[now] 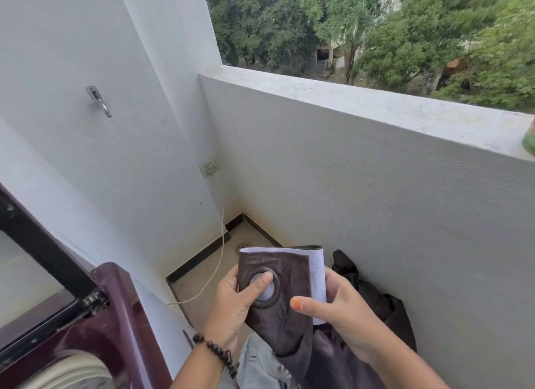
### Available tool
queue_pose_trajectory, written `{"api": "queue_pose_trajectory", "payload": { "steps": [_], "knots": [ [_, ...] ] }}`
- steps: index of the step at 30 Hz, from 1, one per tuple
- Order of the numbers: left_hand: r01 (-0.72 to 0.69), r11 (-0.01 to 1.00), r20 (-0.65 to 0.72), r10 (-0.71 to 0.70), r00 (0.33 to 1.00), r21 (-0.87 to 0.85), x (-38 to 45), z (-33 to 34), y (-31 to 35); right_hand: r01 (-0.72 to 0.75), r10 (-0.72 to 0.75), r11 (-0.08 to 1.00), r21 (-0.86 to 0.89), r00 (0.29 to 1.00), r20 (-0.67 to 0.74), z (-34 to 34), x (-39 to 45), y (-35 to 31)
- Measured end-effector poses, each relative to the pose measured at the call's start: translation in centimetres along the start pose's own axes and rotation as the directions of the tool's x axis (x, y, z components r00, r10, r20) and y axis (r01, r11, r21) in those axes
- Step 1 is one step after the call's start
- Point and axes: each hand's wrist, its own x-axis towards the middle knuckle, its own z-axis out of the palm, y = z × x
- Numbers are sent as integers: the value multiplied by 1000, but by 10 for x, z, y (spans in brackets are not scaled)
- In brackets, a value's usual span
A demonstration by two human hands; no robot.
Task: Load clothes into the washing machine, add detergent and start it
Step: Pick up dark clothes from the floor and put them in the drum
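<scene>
Washing machine (121, 325) sat lower left, maroon, lid (37, 275) raised. You held brown curtain (278, 310) folded before you, right of machine, long axis upright, eyelet end up, rest trailing down. Your left hand (234, 304) gripped it, thumb on eyelet (265, 287); your right hand (338, 307) clasped white-lined edge. No readable writing.

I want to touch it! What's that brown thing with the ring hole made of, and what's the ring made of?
The brown curtain looks like woven cloth with a slight sheen: it folds and creases softly in both hands, and its pale lining shows a fine weave. The ring looks like hard, smooth plastic or metal; its dull dark finish leaves that open.
</scene>
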Motion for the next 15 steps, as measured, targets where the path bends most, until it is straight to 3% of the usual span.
{"api": "queue_pose_trajectory", "payload": {
  "steps": [4, 12, 15],
  "knots": [
    [82, 992, 130, -70, 989, -93, -3, 8, -6, 28, -34, 996, -81, 997, -67, -2, -4, -11],
    [277, 946, 426, -182, 886, -172, -12, 7, -10, 10, 0, 993, -120, 997, 83, -15, -20, -27],
    [253, 951, 448, -152, 881, -177, -16, 7, -9, 13, 0, 989, -144, 996, 90, -15, -23, -25]
  ]
}}
